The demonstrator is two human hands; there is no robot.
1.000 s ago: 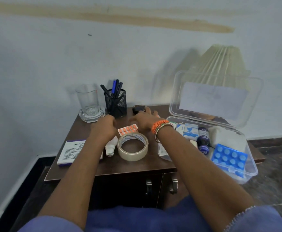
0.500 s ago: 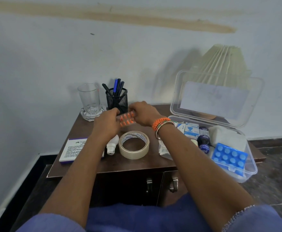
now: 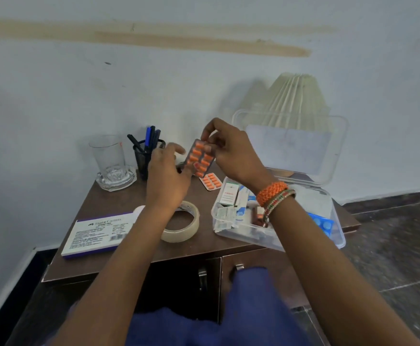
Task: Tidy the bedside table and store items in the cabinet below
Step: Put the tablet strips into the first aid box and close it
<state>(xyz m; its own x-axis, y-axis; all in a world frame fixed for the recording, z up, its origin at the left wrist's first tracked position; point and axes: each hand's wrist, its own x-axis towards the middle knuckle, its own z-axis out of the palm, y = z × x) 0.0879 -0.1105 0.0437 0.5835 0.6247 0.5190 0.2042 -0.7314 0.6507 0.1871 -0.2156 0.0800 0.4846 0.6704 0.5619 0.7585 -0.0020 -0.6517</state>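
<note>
Right hand [image 3: 231, 151]: raised above the tabletop [image 3: 119, 198], fingers [image 3: 207, 127] pinching the top edge of an orange blister pack [image 3: 200, 157], which hangs tilted in the air between the two hands.

Left hand [image 3: 167, 171]: just beside the pack's lower left edge, blurred; fingers loosely spread, and whether they touch the pack cannot be told.

Second blister pack [image 3: 211, 181]: orange, lying flat on the tabletop below the held one, just left of the box.

Box [image 3: 338, 236]: clear plastic, lid [image 3: 338, 146] standing open, on the right of the tabletop, overhanging its front edge. Inside: small cartons [image 3: 230, 193], a blue pill tray [image 3: 322, 224] and other items partly hidden by the right forearm.

Tape roll [image 3: 187, 227]: flat at front centre, partly under the left forearm.

Stamp pad carton [image 3: 96, 233]: white with purple edge, at front left.

Pen cup [image 3: 143, 158]: black mesh, holding pens, at the back, partly behind the left hand.

Glass [image 3: 108, 153]: clear, upright on a glass dish [image 3: 116, 182], at back left.

Lampshade [image 3: 296, 96]: pleated, cream, behind the box lid.

Cabinet [image 3: 179, 283]: below the tabletop, two doors closed, metal handles [image 3: 202, 275] near the centre seam.
</note>
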